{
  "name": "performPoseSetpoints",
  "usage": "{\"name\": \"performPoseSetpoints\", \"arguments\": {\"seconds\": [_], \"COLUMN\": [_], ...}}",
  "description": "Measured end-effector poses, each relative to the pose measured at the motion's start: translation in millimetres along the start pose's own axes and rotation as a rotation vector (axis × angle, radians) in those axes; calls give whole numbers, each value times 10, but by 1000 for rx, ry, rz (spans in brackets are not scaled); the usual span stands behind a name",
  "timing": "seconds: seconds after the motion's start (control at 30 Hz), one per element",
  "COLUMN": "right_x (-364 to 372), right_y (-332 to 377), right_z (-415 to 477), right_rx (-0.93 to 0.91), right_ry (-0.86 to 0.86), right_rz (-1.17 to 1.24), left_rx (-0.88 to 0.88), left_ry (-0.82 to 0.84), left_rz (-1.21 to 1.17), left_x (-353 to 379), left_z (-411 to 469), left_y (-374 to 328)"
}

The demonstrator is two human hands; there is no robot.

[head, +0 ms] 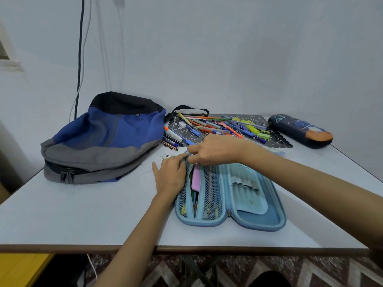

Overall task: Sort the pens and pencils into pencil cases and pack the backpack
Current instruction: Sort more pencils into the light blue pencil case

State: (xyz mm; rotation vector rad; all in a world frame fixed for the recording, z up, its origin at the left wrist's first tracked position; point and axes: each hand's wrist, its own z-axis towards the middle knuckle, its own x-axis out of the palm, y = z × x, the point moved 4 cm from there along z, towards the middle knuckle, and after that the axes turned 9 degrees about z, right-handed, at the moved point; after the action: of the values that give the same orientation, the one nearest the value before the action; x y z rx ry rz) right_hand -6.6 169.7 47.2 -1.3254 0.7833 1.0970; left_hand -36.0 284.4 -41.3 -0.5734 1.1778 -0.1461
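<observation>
Head view, nearest first: a light blue pencil case [257, 216] lies spread open on the pale table [83, 214], its right half lined with elastic loops, its left half covered by a mesh pocket [213, 189] with a pink item [195, 180] and a few pens showing through the gap. The left hand [170, 177] rests against the case's left edge, fingers fairly straight and together, their tips pressing the pocket's far corner. The right hand [215, 150] reaches over with fingers curled, thumb and forefinger pinching that same far end; whether they hold a zip pull or the netting cannot be told. The shell looks stiff and light, the mesh soft and stretchy, so it probably needs holding down while the pocket is worked. Beyond lies the loose pile of pens and pencils [213, 126] on a dark lace mat [277, 139]: thin, smooth, prone to roll, best pinched mid-barrel. Left of them slumps the blue and grey backpack [103, 137], soft and zipped; far right sits a closed dark pencil case [300, 130].
</observation>
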Motion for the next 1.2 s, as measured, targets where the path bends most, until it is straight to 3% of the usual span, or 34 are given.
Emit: {"name": "performPoseSetpoints", "arguments": {"seconds": [0.07, 0.17, 0.3, 0.43, 0.67, 0.9, 1.2], "right_x": [17, 51, 121, 152, 166, 152, -41], "right_y": [-14, -162, -236, -151, -30, -36, -1], "right_z": [6, 1, 11, 41, 72, 29, 101], "right_rx": [118, 497, 813, 1014, 1121, 1238, 1251], "right_ry": [68, 227, 207, 209, 57, -47, 74], "right_rz": [47, 314, 713, 806, 545, 692, 618], "left_rx": [0, 1, 2, 1, 0, 3, -5], "left_ry": [3, 12, 21, 17, 4, 1, 2], "left_rz": [-8, -14, -32, -39, -42, -36, -45], "left_x": [-12, -31, -38, -24, -6, 7, 12], "left_z": [-5, -21, -24, -24, -9, -4, -2], "left_y": [-9, -21, -15, -11, -6, 9, 14]}}
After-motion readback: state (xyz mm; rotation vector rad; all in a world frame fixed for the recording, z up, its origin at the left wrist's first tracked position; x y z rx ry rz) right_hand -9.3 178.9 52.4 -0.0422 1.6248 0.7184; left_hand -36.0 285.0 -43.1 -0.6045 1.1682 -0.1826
